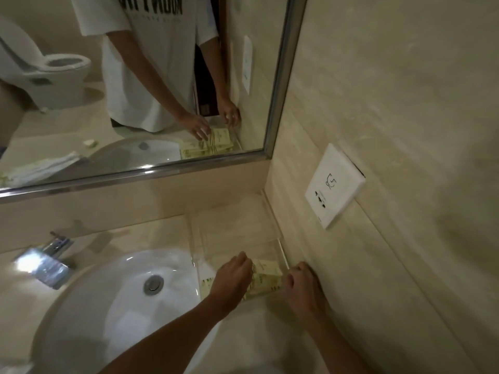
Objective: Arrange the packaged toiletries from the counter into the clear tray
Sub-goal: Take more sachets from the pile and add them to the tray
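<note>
From the head camera, a clear tray sat on the worktop in the wall corner, right of the sink. Pale yellow packets lay in the tray's near end. The left hand curled down over them; whether it pinched one could not be told. The right hand gripped the tray's near right corner. The light tray could likely slide towards the sink if pushed unsteadied.

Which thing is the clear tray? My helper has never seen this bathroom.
Find the white sink; the clear tray sits right of it, in the counter's corner under the mirror. It is see-through, and pale yellow packets lie at its near end.
</note>
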